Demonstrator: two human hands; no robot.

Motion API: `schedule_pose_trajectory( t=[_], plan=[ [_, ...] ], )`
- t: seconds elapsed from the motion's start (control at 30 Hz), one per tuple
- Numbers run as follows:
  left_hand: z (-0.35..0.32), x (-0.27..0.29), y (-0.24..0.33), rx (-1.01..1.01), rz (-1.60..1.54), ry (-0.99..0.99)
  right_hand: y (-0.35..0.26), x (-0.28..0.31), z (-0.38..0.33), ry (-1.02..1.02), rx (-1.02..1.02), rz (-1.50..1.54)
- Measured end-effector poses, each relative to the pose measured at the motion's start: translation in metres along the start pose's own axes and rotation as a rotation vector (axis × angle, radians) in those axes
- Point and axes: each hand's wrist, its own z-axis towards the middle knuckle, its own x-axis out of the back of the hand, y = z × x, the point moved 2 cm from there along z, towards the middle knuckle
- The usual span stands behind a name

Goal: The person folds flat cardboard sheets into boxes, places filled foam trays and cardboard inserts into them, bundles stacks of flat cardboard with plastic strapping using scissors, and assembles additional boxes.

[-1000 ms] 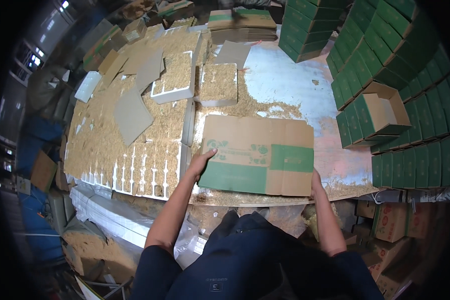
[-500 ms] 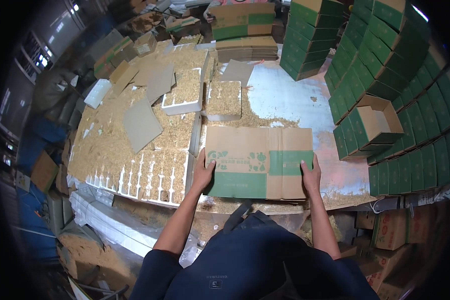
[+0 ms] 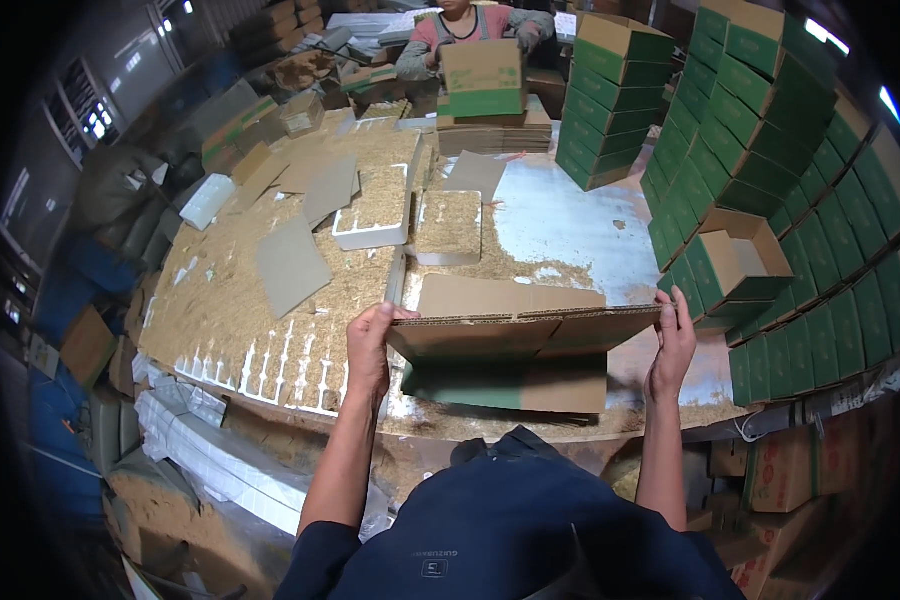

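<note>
My left hand and my right hand grip the two ends of a folded-flat cardboard box. It is tilted up, so its long corrugated edge faces me and its brown and green side slopes below. Another flat brown and green cardboard box lies underneath on the table, partly covered by the raised one; whether more lie below it I cannot tell. Fingers of both hands curl around the board's ends. Left of the board, white foam trays sit under tan crumbly material.
Stacked green boxes rise on the right, with an open-topped box nearest. Loose grey card sheets and a raised white tray lie left. Across the table a person holds a carton above a cardboard stack.
Both hands have raised and tilted the flat box off another one, its near face turning away. The person opposite now holds a narrower, box-shaped carton instead of a wide flat board.
</note>
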Motion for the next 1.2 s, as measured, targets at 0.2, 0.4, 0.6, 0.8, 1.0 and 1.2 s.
schedule_pose_trajectory(
  t=[0.2, 0.4, 0.6, 0.8, 1.0, 1.2],
  plan=[
    [-0.004, 0.008, 0.014, 0.134, 0.192, -0.251, 0.003, -0.012, -0.024, 0.214, 0.046, -0.178],
    [-0.013, 0.015, 0.029, 0.31, 0.305, -0.482, -0.006, -0.006, -0.022, 0.056, -0.182, 0.022],
    [-0.014, -0.001, 0.05, 0.269, 0.53, -0.456, -0.018, -0.007, -0.028, 0.067, -0.201, 0.272],
    [-0.021, -0.032, 0.075, -0.108, 1.146, -0.656, -0.002, 0.0, -0.024, 0.147, -0.187, 0.191],
    [-0.007, -0.033, 0.092, -0.163, 1.183, -0.655, -0.035, -0.029, -0.019, -0.229, 0.042, -0.052],
    [0.02, -0.069, 0.092, -0.022, 1.28, -0.569, -0.05, -0.076, -0.007, -0.367, -0.069, -0.225]
  ],
)
